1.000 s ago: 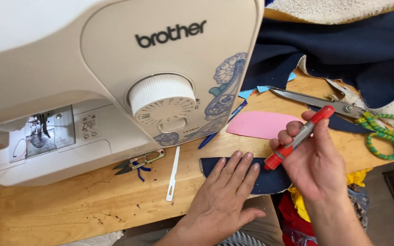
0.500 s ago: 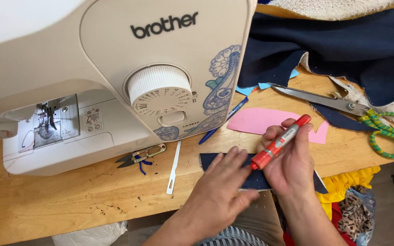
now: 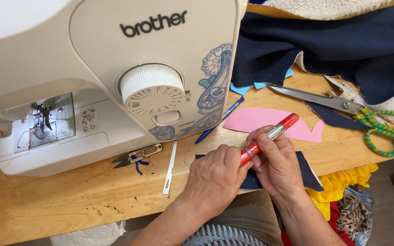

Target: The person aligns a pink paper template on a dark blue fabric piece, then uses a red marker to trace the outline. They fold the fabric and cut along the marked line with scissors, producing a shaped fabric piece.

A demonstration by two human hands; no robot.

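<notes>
My right hand [image 3: 277,159] grips a red marker [image 3: 270,136] around its silver middle, red cap pointing up and right. My left hand [image 3: 215,177] pinches the marker's lower red end. Both hands hover over a small dark navy fabric piece [image 3: 307,171] lying at the wooden table's front edge. A pink paper shape [image 3: 261,119] lies just beyond the hands.
A cream sewing machine [image 3: 115,82] with a white dial fills the left. Thread snips [image 3: 137,157], a white flat tool [image 3: 170,166] and a blue pen [image 3: 220,119] lie beside it. Large scissors with green-wrapped handles [image 3: 343,107] and navy cloth [image 3: 334,41] lie at right.
My left hand lifted off the navy fabric piece and took the marker's lower end. My right hand brought the marker leftward and closer.
</notes>
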